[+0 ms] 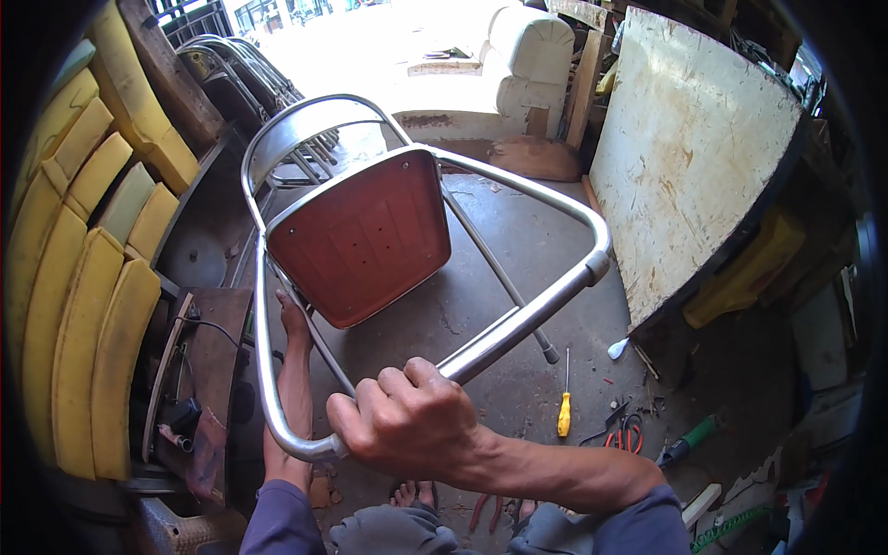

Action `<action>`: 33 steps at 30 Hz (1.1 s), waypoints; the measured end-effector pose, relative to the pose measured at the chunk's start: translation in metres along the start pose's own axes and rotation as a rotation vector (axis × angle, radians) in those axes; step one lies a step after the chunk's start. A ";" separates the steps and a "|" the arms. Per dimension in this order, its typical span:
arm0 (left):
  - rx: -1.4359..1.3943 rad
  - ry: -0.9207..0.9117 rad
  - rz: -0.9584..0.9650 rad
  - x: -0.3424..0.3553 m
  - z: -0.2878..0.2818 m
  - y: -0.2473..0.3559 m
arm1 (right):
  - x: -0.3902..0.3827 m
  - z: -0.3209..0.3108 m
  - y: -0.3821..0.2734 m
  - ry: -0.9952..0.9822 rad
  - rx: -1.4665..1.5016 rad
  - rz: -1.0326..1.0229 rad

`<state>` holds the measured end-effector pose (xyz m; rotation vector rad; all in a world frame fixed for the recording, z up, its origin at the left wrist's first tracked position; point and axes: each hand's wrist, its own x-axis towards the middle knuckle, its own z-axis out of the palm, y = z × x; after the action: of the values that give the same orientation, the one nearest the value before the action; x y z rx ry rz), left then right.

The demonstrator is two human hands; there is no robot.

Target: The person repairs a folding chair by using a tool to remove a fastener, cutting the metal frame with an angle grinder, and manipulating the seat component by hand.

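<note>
A folding chair (358, 242) with a shiny tubular steel frame is held up tilted in front of me. Its seat shows a red-brown underside with small holes, and the curved backrest points away from me. My right hand (402, 418) is wrapped round the thick bottom tube at the near end, knuckles up. On the left, my left hand (294, 316) grips the chair's side beside the seat edge; its fingers are partly hidden by the tubing. A thin leg with a dark rubber tip reaches down toward the floor.
On the floor to the right lie a yellow-handled screwdriver (564, 414), red-handled pliers (629, 435) and a green-handled tool (692, 438). Yellow cushions (83, 351) are stacked at left. A worn white panel (698, 157) leans at right; a cream sofa (527, 55) stands behind.
</note>
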<state>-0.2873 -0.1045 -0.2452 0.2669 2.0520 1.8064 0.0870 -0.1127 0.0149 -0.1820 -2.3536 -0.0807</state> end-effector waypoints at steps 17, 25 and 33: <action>0.242 0.300 0.210 -0.045 0.024 -0.007 | -0.022 -0.066 0.000 -0.484 0.182 -0.011; -0.486 -0.126 -0.139 -0.123 0.030 -0.024 | -0.016 -0.030 0.030 -0.082 0.038 -0.031; -0.768 -0.314 -0.236 -0.120 0.015 -0.084 | -0.002 -0.054 0.052 -0.248 0.076 -0.055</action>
<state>-0.1630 -0.1509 -0.3091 0.0706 1.0291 2.0795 0.1346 -0.0675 0.0519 -0.0947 -2.6048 0.0056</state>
